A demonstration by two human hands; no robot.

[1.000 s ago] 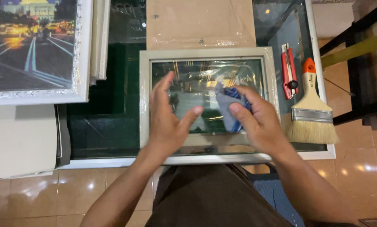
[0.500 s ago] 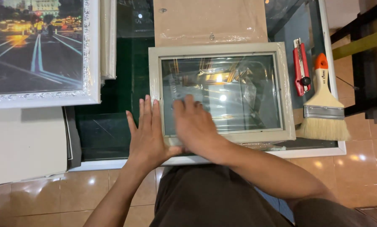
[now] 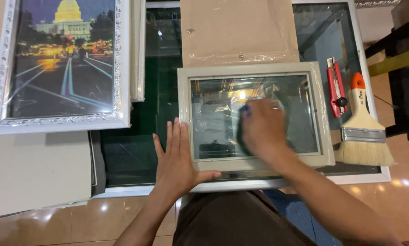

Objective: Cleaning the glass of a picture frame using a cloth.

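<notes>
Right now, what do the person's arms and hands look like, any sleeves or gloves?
Both forearms are bare, no sleeves in view. The left hand and right hand wear no gloves, rings or watch that I can see.

A pale grey picture frame (image 3: 254, 70), glazed and wrapped in clear crinkled plastic film, lies flat at the near edge of the glass worktop (image 3: 136, 150), with a dark blue cloth (image 3: 242, 132) pressed onto its glass.
</notes>
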